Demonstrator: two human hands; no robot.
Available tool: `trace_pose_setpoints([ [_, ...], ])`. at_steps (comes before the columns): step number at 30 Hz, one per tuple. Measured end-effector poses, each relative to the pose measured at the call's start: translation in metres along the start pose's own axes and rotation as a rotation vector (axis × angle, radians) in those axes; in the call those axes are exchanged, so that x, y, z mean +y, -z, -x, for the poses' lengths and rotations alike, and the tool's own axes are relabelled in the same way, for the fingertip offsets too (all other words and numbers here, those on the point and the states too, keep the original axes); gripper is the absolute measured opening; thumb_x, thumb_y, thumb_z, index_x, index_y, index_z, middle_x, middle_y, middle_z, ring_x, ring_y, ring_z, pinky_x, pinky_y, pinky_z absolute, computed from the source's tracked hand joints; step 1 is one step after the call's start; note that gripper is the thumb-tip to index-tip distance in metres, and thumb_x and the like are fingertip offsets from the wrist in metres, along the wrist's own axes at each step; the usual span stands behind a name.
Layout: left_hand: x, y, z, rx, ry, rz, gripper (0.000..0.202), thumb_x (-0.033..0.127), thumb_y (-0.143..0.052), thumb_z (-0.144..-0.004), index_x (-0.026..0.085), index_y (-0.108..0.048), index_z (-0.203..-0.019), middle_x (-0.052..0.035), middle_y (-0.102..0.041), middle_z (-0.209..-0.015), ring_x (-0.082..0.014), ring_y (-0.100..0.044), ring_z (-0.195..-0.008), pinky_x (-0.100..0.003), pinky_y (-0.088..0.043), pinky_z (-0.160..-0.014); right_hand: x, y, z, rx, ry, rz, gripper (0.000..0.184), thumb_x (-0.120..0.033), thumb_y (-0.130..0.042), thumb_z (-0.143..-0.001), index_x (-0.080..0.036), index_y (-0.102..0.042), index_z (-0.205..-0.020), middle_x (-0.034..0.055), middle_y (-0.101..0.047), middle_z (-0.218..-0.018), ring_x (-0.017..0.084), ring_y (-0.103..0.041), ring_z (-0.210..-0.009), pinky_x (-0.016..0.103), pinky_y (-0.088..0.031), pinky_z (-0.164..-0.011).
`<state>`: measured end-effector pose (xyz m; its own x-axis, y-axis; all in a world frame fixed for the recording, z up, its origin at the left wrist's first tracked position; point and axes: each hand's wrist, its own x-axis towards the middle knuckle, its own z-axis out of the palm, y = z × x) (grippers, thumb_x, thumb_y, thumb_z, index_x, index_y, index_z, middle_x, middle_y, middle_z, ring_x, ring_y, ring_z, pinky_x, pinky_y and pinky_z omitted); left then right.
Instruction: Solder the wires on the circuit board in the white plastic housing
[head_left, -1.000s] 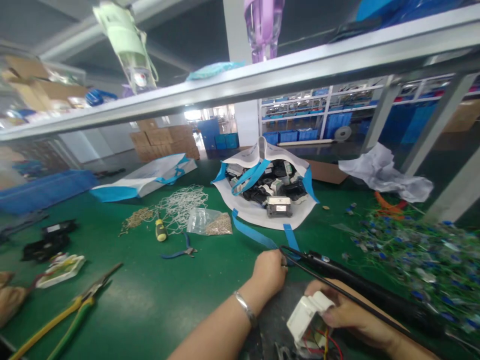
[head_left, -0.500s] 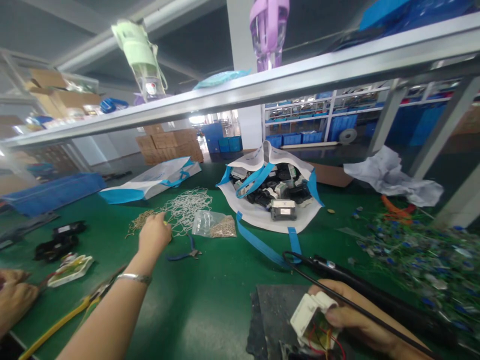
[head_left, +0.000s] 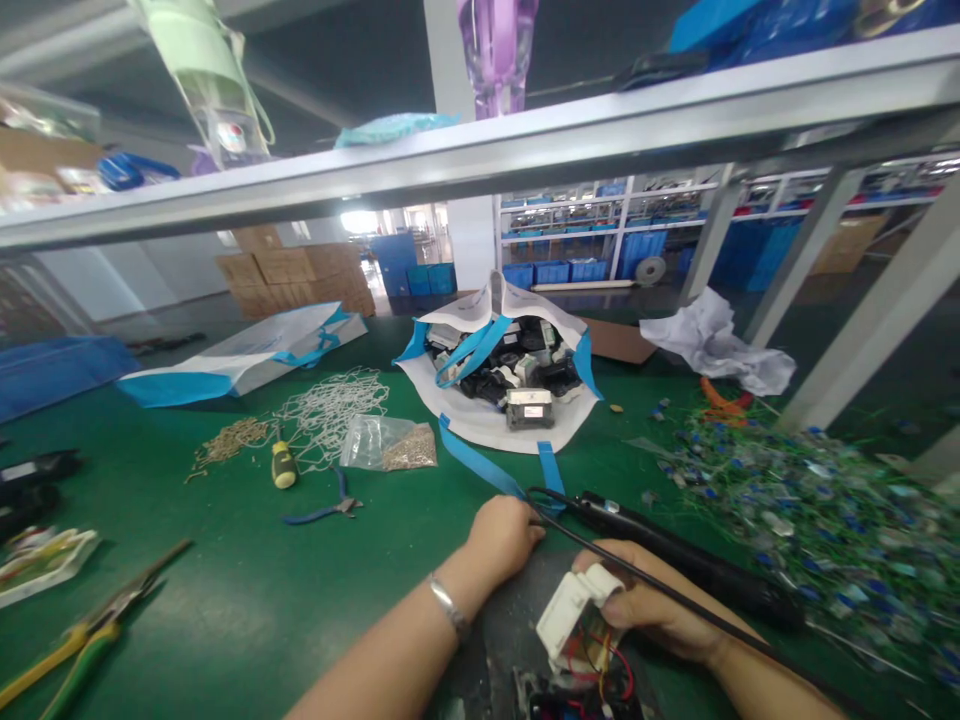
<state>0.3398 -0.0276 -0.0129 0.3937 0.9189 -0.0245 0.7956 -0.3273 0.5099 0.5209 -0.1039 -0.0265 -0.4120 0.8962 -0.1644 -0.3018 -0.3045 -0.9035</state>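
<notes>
My right hand (head_left: 660, 605) is closed round a white plastic housing (head_left: 566, 615) with red, yellow and black wires hanging out of its open side. Beneath it lies a black part (head_left: 577, 700) with wires inside, cut off by the lower edge of the view. My left hand (head_left: 504, 535), a bracelet on its wrist, is curled beside the black cable (head_left: 600, 548) and close to the bag's blue strap. Its fingertips are mostly hidden. A black electric screwdriver (head_left: 690, 560) lies behind my right hand. A dark mat (head_left: 510, 630) is under the work.
A white bag (head_left: 495, 425) full of black and white units stands ahead. On the green table lie a screwdriver (head_left: 283, 465), blue pliers (head_left: 330, 508), yellow-green pliers (head_left: 101, 625), a bag of screws (head_left: 409, 450) and white ties (head_left: 330, 410). Green-wired parts (head_left: 825, 520) are heaped at right.
My left hand has let go of the yellow-black screwdriver by the screw pile and moved right, beside the cable. My right hand still holds the white housing. The view has turned right.
</notes>
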Motion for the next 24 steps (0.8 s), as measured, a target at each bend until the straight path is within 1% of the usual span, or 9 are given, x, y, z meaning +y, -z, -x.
trace_pose_setpoints([
  [3,0.008,-0.011,-0.013,-0.064,-0.015,-0.043,0.023,0.031,-0.046,-0.083,0.017,-0.051,-0.102,-0.0057,-0.054,-0.103,-0.016,-0.054,-0.087,-0.035,-0.047,-0.075,0.0,0.0,-0.001,-0.031,0.0,0.01,0.036,-0.02,-0.072,-0.049,-0.017,-0.061,-0.083,0.0005,-0.06,-0.073,0.015,-0.055,-0.063,0.024,-0.043,-0.056],
  [7,0.011,-0.019,-0.018,-0.109,-0.018,-0.127,0.016,0.025,-0.051,-0.08,0.011,-0.059,-0.082,-0.0065,-0.061,-0.085,-0.0174,-0.058,-0.081,-0.035,-0.046,-0.073,-0.002,0.0,-0.002,-0.023,0.02,0.032,0.033,-0.022,-0.073,-0.048,-0.018,-0.062,-0.079,-0.0001,-0.059,-0.074,0.015,-0.055,-0.066,0.024,-0.042,-0.057],
  [9,0.013,-0.019,-0.016,-0.1,-0.028,-0.154,0.011,0.017,-0.053,-0.076,0.01,-0.061,-0.075,-0.0107,-0.063,-0.082,-0.0208,-0.058,-0.081,-0.034,-0.046,-0.072,-0.003,0.0,-0.001,-0.021,0.017,0.052,0.033,-0.024,-0.074,-0.049,-0.018,-0.061,-0.079,-0.0001,-0.06,-0.072,0.015,-0.055,-0.066,0.023,-0.042,-0.058],
  [12,0.012,-0.011,-0.009,-0.07,-0.039,-0.169,0.01,0.009,-0.052,-0.072,0.01,-0.062,-0.075,-0.0133,-0.063,-0.083,-0.0222,-0.059,-0.08,-0.032,-0.045,-0.071,-0.004,0.0,0.0,-0.037,-0.008,0.092,0.037,-0.027,-0.073,-0.052,-0.018,-0.06,-0.085,0.0014,-0.061,-0.075,0.018,-0.056,-0.07,0.027,-0.044,-0.061],
  [14,0.003,0.004,-0.004,-0.041,-0.018,-0.159,0.009,0.008,-0.053,-0.071,0.011,-0.062,-0.073,-0.0102,-0.064,-0.077,-0.0203,-0.059,-0.076,-0.03,-0.045,-0.069,-0.003,0.0,0.0,-0.044,-0.018,0.093,0.038,-0.029,-0.072,-0.054,-0.018,-0.058,-0.088,0.0023,-0.061,-0.077,0.02,-0.057,-0.073,0.03,-0.045,-0.063],
  [17,-0.027,0.044,0.005,0.046,0.076,-0.114,0.009,0.016,-0.056,-0.074,0.012,-0.059,-0.066,-0.003,-0.061,-0.067,-0.0158,-0.058,-0.069,-0.029,-0.046,-0.067,-0.003,0.0,-0.002,-0.104,-0.026,0.075,0.038,-0.031,-0.07,-0.056,-0.016,-0.056,-0.088,0.0044,-0.061,-0.077,0.022,-0.059,-0.071,0.032,-0.045,-0.061],
  [19,-0.055,0.079,0.011,0.164,0.181,-0.082,0.017,0.027,-0.05,-0.081,0.011,-0.057,-0.081,-0.0017,-0.059,-0.077,-0.0133,-0.057,-0.072,-0.032,-0.047,-0.069,-0.002,0.002,-0.005,-0.137,-0.009,0.08,0.037,-0.031,-0.07,-0.057,-0.015,-0.055,-0.088,0.0055,-0.061,-0.078,0.022,-0.059,-0.071,0.031,-0.045,-0.061],
  [21,-0.082,0.111,0.017,0.322,0.298,-0.042,0.024,0.031,-0.047,-0.083,0.013,-0.052,-0.098,-0.0052,-0.056,-0.096,-0.0152,-0.055,-0.082,-0.034,-0.047,-0.072,-0.002,0.003,-0.007,-0.15,0.003,0.083,0.037,-0.03,-0.069,-0.06,-0.015,-0.055,-0.09,0.0059,-0.062,-0.08,0.021,-0.059,-0.074,0.03,-0.044,-0.063],
  [24,-0.112,0.142,0.019,0.561,0.436,0.033,0.03,0.032,-0.048,-0.082,0.014,-0.049,-0.106,-0.0057,-0.052,-0.106,-0.0201,-0.053,-0.09,-0.038,-0.047,-0.075,-0.002,0.002,-0.009,-0.191,-0.004,0.07,0.034,-0.029,-0.068,-0.062,-0.015,-0.055,-0.09,0.0063,-0.062,-0.082,0.02,-0.058,-0.074,0.028,-0.042,-0.063],
])
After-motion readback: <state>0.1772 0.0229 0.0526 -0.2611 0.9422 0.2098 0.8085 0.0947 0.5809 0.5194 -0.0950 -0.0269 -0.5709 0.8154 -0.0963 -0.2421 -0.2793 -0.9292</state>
